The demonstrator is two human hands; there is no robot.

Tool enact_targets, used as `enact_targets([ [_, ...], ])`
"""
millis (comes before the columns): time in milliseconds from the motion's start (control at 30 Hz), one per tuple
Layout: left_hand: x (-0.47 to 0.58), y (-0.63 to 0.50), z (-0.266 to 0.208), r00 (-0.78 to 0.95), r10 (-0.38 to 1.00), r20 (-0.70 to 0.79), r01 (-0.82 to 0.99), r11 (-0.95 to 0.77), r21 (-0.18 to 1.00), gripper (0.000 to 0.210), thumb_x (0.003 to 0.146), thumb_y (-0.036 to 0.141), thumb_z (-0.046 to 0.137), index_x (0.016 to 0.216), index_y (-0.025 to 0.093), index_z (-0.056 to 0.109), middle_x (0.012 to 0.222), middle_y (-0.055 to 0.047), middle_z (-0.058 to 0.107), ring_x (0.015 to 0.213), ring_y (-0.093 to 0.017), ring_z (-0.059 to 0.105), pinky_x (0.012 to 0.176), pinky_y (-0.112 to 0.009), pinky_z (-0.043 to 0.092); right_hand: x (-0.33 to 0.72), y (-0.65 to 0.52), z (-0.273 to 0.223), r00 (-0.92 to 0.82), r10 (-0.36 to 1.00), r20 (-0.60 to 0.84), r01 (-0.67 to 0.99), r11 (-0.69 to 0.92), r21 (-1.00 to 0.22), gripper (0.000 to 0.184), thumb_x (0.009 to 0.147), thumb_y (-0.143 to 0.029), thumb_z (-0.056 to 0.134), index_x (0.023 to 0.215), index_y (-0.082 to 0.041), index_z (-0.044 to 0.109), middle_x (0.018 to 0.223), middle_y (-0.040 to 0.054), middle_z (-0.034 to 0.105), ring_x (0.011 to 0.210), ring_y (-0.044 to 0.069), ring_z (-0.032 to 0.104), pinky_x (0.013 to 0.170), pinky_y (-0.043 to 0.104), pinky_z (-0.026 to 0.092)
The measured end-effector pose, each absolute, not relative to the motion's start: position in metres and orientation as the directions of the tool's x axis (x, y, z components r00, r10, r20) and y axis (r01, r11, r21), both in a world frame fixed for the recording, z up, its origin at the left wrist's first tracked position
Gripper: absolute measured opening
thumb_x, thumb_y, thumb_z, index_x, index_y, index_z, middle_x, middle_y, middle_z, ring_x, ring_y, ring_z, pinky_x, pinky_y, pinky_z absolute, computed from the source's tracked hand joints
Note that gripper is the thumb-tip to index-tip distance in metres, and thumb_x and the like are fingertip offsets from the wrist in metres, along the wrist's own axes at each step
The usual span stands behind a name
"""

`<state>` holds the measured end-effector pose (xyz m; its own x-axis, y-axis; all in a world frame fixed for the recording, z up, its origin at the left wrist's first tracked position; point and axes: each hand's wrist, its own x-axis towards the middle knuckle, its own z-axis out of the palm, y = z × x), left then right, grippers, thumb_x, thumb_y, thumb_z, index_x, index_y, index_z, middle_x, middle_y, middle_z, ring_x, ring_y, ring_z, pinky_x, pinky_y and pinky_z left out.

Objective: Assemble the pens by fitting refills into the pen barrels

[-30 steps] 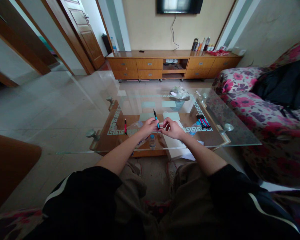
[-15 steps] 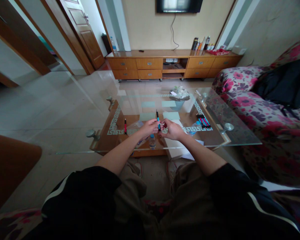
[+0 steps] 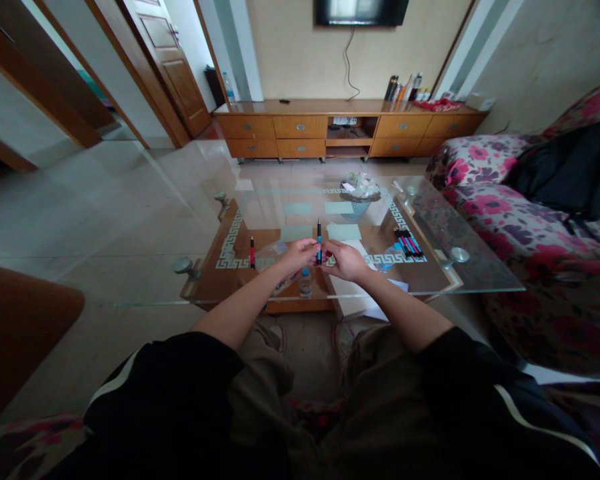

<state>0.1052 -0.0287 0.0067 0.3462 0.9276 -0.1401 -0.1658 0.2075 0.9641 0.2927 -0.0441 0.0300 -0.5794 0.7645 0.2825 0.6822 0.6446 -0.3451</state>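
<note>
A black and blue pen [image 3: 319, 232] points away from me over the glass table, its tip end raised between my hands. My left hand [image 3: 300, 255] pinches it from the left side with closed fingers. From the right, the curled fingers of my right hand [image 3: 349, 261] meet the pen's lower part and close on it. A red and black pen [image 3: 253, 253] lies alone on the glass to the left. Several black pens with blue or red bands [image 3: 409, 243] lie side by side on the right.
Below the glass tabletop [image 3: 480, 280] are a water bottle [image 3: 305, 285] and a white box [image 3: 347, 303]. Beyond the table stands a filled waste basket [image 3: 356, 211]. A floral sofa [image 3: 510, 220] is at right, a wooden cabinet [image 3: 300, 127] at the back.
The pen between my hands has swung slightly to the right and now points straighter ahead. Both hands stay in nearly the same place; the lying pens have not moved.
</note>
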Motion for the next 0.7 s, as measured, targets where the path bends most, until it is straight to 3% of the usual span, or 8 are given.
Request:
enact_targets([
  [467, 0.104, -0.027, 0.001, 0.322, 0.936, -0.142, -0.125, 0.191, 0.974, 0.04, 0.078, 0.044, 0.076, 0.098, 0.013, 0.06, 0.073, -0.002, 0.068, 0.056, -0.011, 0.062, 0.053, -0.022, 0.052, 0.294, -0.046, 0.034, -0.571, 0.786, 0.235, 0.715, 0.618, -0.327, 0.027, 0.08, -0.037, 0.07, 0.099, -0.021, 0.059, 0.095, 0.0039, 0.066, 0.082, 0.019, 0.06, 0.066, 0.026, 0.035],
  [567, 0.104, -0.024, -0.002, 0.282, 0.956, -0.085, -0.137, 0.128, 0.982, 0.038, 0.08, 0.043, 0.074, 0.1, 0.013, 0.063, 0.08, -0.004, 0.07, 0.067, -0.014, 0.065, 0.062, -0.026, 0.055, 0.293, -0.045, 0.028, -0.524, 0.819, 0.234, 0.714, 0.572, -0.404, 0.037, 0.076, -0.037, 0.073, 0.107, -0.021, 0.058, 0.098, 0.0044, 0.066, 0.08, 0.018, 0.06, 0.064, 0.026, 0.037],
  [700, 0.104, -0.021, -0.004, 0.22, 0.975, -0.019, -0.068, 0.035, 0.997, 0.034, 0.081, 0.04, 0.073, 0.1, 0.012, 0.07, 0.091, -0.006, 0.072, 0.076, -0.016, 0.064, 0.068, -0.026, 0.055, 0.29, -0.039, 0.02, -0.433, 0.865, 0.252, 0.619, 0.489, -0.615, 0.044, 0.077, -0.044, 0.073, 0.111, -0.018, 0.06, 0.096, 0.0048, 0.068, 0.072, 0.015, 0.059, 0.063, 0.025, 0.043],
])
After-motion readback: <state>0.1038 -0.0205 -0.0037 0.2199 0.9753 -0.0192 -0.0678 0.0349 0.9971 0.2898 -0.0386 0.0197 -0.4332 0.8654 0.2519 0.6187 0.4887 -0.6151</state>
